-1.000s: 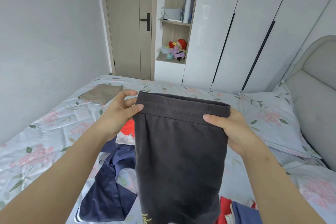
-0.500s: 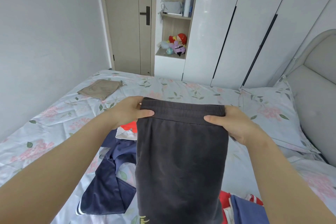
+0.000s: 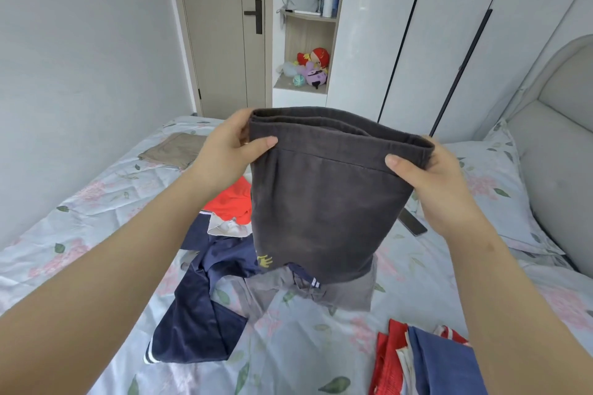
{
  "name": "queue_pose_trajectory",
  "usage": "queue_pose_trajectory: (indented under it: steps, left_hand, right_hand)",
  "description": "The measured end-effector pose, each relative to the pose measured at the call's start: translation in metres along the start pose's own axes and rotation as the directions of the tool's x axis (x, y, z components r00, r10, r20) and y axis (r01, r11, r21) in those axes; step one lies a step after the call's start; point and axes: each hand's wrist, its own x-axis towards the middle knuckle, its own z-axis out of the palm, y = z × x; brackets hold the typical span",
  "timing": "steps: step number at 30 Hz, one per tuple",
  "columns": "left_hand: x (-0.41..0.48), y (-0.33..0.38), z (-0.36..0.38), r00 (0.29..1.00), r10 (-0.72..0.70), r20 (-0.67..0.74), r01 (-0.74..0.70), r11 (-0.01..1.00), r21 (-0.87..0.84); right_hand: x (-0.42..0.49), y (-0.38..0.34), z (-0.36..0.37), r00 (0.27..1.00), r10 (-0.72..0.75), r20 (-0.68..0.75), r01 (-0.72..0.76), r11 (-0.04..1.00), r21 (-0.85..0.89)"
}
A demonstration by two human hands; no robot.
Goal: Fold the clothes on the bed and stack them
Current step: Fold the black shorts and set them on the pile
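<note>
Both hands hold a dark grey pair of shorts (image 3: 324, 202) up in the centre of the frame, above the bed (image 3: 96, 218). The left hand (image 3: 224, 151) pinches the left end of the waistband, thumb on the near face and fingers (image 3: 239, 119) wrapped behind; the right hand (image 3: 430, 176) grips the right end the same way, its thumb pressed on the band. Both grips are closed on the cloth.

The waistband runs left to right between the hands, slightly lower on the right. The garment's long axis hangs straight down from it, so the free hem sits below the hands, just above the loose heap. A small yellow print shows near the lower left edge.

Under the hem lie a grey garment (image 3: 337, 295), a navy garment (image 3: 199, 308) and a red piece (image 3: 231, 202), all unfolded. More red and blue clothes (image 3: 423, 362) sit at the lower right. A folded tan piece (image 3: 173, 151) rests at the upper left of the bed, well apart from the hands and nearer the left one, and looks like the start of the stack.

The shorts appear already doubled lengthwise. The next fold likely brings waistband and hem together, so it depends on that downward hang.
</note>
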Motion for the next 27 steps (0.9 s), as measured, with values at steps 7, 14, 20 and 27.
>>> queue_pose_trajectory:
  steps: [7, 14, 20, 27]
  left_hand:
    - [-0.074, -0.054, -0.003, 0.92, -0.302, 0.25, 0.31, 0.951, 0.006]
    - [-0.177, -0.139, 0.019, 0.507, -0.691, 0.515, 0.73, 0.662, 0.169]
    - [-0.237, -0.175, 0.038, 0.231, -0.814, 0.533, 0.835, 0.446, 0.321]
    - [-0.232, -0.213, 0.057, 0.294, -0.871, 0.394, 0.876, 0.41, 0.252]
  right_hand:
    - [-0.064, 0.054, -0.015, 0.903, 0.323, 0.285, -0.354, 0.933, 0.065]
    - [-0.158, 0.141, -0.013, 0.457, 0.777, 0.433, -0.809, 0.566, -0.161]
    - [-0.218, 0.192, -0.016, 0.123, 0.878, 0.463, -0.909, 0.287, -0.302]
    - [-0.215, 0.239, -0.014, 0.161, 0.918, 0.363, -0.945, 0.249, -0.211]
